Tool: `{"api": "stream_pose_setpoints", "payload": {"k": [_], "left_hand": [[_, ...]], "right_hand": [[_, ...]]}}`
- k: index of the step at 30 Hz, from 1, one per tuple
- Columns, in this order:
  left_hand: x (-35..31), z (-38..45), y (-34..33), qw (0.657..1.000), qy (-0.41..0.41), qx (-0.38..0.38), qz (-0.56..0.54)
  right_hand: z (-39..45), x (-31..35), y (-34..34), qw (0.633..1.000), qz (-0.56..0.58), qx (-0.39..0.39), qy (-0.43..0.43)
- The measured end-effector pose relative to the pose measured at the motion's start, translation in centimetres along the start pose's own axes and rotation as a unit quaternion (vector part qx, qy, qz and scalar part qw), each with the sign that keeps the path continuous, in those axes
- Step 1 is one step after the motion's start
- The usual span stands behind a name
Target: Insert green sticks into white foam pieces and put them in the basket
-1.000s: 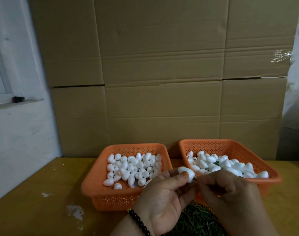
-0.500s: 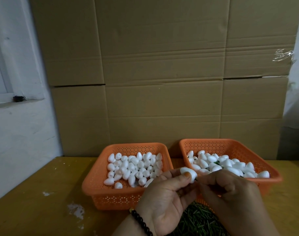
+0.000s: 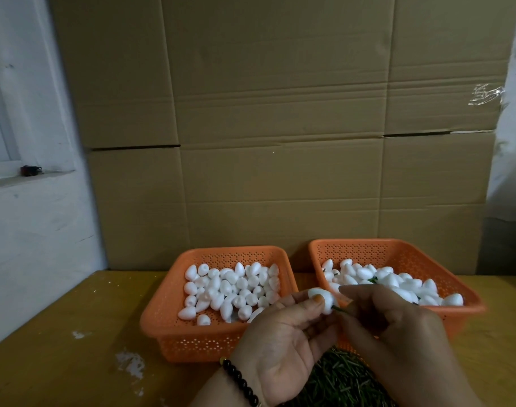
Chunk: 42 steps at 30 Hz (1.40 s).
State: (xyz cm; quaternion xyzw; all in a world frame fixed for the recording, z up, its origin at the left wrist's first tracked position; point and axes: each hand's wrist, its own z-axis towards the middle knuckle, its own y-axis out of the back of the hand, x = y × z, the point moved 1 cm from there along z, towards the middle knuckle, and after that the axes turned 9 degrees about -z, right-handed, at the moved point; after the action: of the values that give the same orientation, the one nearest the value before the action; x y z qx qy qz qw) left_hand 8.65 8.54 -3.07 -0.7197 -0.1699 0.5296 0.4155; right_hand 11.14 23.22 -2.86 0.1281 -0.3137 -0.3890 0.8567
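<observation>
pinching one white foam piece [image 3: 321, 298] in the left hand [image 3: 283, 345], thumb laid over the top, fingers curled beneath. gripping a green stick [image 3: 340, 309] in the right hand [image 3: 398, 333], fingers curled round it, its tip at the foam's right end; how deep it sat could not be told. held both above the gap between the two orange baskets, just in front of them.

judged as mid-insertion on this piece, not yet dropped.

left basket [image 3: 162, 324] holding plain foam pieces [image 3: 230, 286], no green visible among them — apparently the supply, plenty left. right basket [image 3: 468, 306] holding more foam pieces [image 3: 392, 282] with bits of green stem showing between some — apparently the finished lot, a fair layer already in. heap of loose green sticks [image 3: 339, 380] lying on the yellow table [image 3: 60, 318] under the hands, partly hidden. much still to do, going by the stock in the left basket and that heap. black bead bracelet [image 3: 240, 383] on the left wrist; cardboard sheets [image 3: 280, 127] standing behind.
</observation>
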Motion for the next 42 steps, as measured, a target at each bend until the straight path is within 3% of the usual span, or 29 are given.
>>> {"api": "stream_pose_setpoints", "payload": {"k": [6, 18, 32, 38, 42], "left_hand": [[-0.2, 0.1, 0.3, 1.0, 0.015, 0.003, -0.013], [0.3, 0.1, 0.8, 0.995, 0.097, 0.038, -0.004], [1.0, 0.4, 0.6, 0.995, 0.091, 0.032, 0.031], [0.3, 0.2, 0.3, 0.998, 0.043, -0.035, 0.02], [-0.1, 0.3, 0.4, 0.998, 0.004, -0.05, 0.041]], "right_hand": [[0.0, 0.0, -0.1, 1.0, 0.005, 0.017, -0.024], [0.0, -0.8, -0.8, 1.0, 0.009, 0.007, 0.026], [-0.4, -1.9, -1.8, 0.975, 0.157, 0.113, -0.107], [1.0, -3.6, -0.8, 0.991, 0.039, 0.062, -0.109], [1.8, -7.1, 0.1, 0.982, -0.086, 0.011, -0.17]]}}
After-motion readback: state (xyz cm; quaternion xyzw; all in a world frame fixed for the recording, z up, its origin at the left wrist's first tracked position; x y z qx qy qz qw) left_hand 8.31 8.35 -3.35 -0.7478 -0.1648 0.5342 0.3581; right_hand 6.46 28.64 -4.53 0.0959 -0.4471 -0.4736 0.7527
